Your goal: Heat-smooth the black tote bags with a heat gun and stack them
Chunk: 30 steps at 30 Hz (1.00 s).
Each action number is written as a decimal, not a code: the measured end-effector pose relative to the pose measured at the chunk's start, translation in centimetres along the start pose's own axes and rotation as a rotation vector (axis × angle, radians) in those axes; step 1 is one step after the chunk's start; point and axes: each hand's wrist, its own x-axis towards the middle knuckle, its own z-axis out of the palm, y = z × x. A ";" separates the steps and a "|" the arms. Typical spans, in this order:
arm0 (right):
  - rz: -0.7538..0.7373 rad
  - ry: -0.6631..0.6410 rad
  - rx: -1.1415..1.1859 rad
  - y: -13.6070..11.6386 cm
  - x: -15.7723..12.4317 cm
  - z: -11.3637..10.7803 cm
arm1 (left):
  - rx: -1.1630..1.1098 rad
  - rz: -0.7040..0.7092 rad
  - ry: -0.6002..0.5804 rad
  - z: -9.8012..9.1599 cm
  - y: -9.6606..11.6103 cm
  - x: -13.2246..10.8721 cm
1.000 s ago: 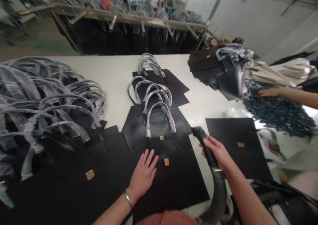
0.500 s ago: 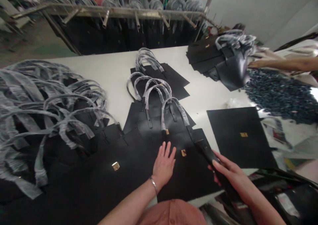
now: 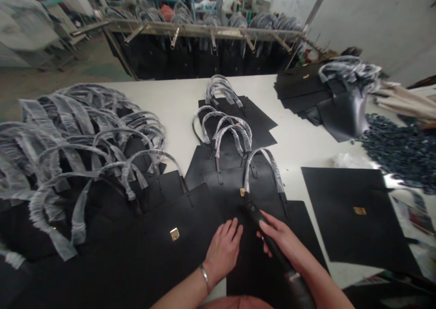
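My left hand [image 3: 225, 243] lies flat on a black leather-like bag panel [image 3: 250, 272], its fingers stretched out. Wrapped in my right hand [image 3: 281, 231] is a long black hand tool [image 3: 281, 256]; its exact kind I cannot make out. The tool's head reaches over the panel, just below a gold clasp [image 3: 242, 192] and one foot of a plastic-wrapped handle [image 3: 270, 156]. To the left of my left hand, another gold clasp [image 3: 175, 234] sits on a neighbouring black panel [image 3: 150, 263].
Plastic-wrapped handles [image 3: 78, 127] are heaped at left. More panels with handles [image 3: 252, 113] lie at the table's middle. A black panel [image 3: 347, 236] with gold hardware lies at right, near a pile of small dark pieces [image 3: 402, 150]. Behind the table stands a metal rack [image 3: 231, 29] with hanging bags.
My right hand has brought the tool leftward across the panel, nearer the handle's left foot and my left hand. The view has shifted left. My left hand stays flat on the panel.
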 end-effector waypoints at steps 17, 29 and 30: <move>-0.102 0.042 -0.032 -1.9 0.5 0.7 | -0.031 -0.015 -0.116 -0.4 0.1 -0.4; -0.088 -0.170 -0.131 -1.8 2.1 4.4 | -0.051 0.024 -0.148 -1.1 -0.1 -1.4; -0.096 -0.172 -0.141 -1.8 2.2 4.4 | -0.048 0.023 -0.157 -1.3 -0.1 -1.5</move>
